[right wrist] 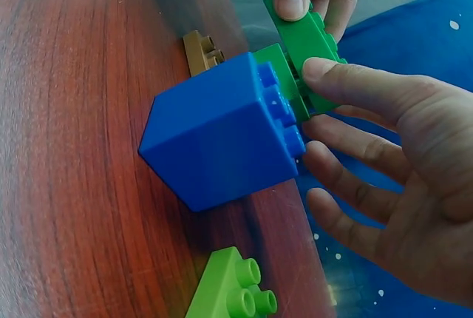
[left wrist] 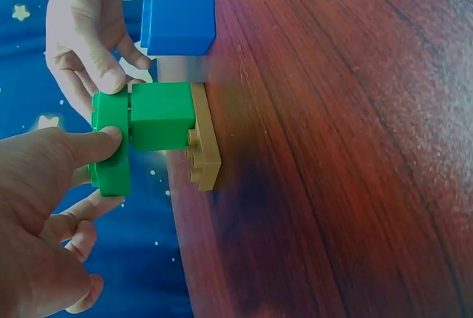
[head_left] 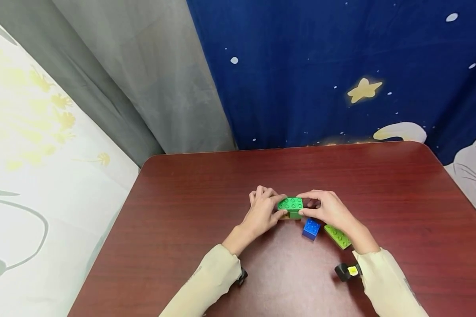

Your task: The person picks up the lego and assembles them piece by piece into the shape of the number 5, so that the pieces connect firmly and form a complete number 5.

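Note:
A flat green brick (head_left: 290, 204) with two rows of studs lies over a taller green block (left wrist: 162, 116), a thin gap showing between them in the left wrist view. That block stands on one end of a tan brick (left wrist: 207, 140), whose other studs are bare. My left hand (head_left: 262, 209) pinches the flat green brick at its left end between thumb and fingers. At the opposite end my right hand (head_left: 325, 206) pinches the same brick. Just in front of the right hand stands a blue block (head_left: 311, 229), untouched.
A lime green brick (head_left: 338, 236) lies on the reddish-brown table (head_left: 190, 198), right of the blue block and partly under the right forearm. A blue curtain (head_left: 285, 75) hangs behind the table's far edge. Black wrist devices (head_left: 347, 271) sit at the cuffs.

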Demonstrator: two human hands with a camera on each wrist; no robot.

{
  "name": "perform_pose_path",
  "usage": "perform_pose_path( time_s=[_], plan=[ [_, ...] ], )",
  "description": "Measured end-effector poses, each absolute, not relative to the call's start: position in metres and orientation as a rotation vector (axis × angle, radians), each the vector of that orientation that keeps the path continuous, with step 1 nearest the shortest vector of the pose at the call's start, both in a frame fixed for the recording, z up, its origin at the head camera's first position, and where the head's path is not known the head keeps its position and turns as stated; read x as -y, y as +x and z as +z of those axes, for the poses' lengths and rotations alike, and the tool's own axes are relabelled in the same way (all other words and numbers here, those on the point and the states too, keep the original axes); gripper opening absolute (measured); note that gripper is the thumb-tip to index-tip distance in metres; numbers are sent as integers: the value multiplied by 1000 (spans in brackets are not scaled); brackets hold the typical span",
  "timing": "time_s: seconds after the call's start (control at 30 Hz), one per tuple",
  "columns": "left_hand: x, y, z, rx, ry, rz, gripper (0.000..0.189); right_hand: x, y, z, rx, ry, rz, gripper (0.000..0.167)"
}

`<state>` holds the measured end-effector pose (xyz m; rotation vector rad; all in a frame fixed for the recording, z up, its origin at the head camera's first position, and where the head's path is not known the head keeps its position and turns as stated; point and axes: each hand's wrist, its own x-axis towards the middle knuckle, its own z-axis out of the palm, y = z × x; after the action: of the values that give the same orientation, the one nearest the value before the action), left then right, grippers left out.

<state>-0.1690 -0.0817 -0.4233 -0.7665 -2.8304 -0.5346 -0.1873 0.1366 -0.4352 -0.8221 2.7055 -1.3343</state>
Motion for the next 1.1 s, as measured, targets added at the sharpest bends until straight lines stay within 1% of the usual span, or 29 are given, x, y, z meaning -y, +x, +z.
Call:
perform_pose_path(
  time_s=[0.43,1.1],
  plan=[
    [80,-168,-426,2811,-752,-533,36,-140,-186,-433,-2651,-760,-1315,38],
    [82,-169,-428,2858,-693,-620,34,-139,-186,-425,-2542,-762,-1287,39]
  ],
)
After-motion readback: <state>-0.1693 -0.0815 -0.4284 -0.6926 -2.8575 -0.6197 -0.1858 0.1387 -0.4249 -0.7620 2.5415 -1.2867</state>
